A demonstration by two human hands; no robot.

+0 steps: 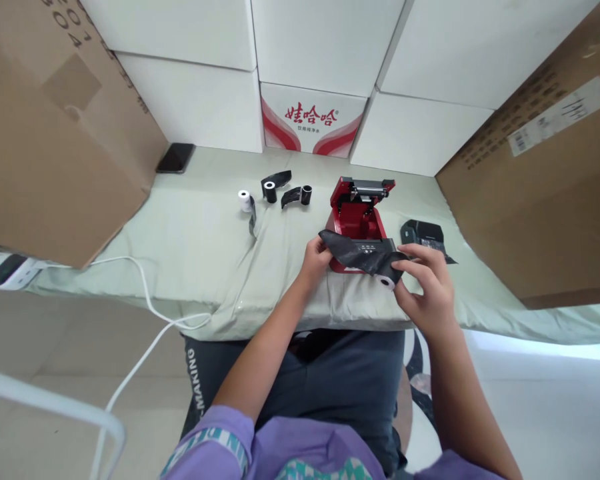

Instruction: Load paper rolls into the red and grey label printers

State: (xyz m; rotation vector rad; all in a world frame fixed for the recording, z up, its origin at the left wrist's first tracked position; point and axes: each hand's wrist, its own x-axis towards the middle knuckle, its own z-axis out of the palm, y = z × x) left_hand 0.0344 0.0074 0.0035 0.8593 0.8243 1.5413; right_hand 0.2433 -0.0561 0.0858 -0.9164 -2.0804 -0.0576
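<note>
A paper roll (387,281) with a white end face and a long black strip (353,251) pulled out of it is held in front of me. My left hand (316,263) pinches the strip's free end, and my right hand (425,283) grips the roll between thumb and fingers. Just behind the strip stands a small red receipt printer (356,220) with its lid (364,190) raised. The strip crosses in front of the printer's dark front panel and partly hides it. Inside the printer, the red compartment shows no roll.
Left of the printer lie a white roll (245,200) and two black rolls (270,193), strips partly unwound. A black device (423,233) sits to the right. Cardboard boxes flank the cloth-covered table (195,220), with white boxes (310,120) behind. A phone (177,158) and white cable (145,280) are left.
</note>
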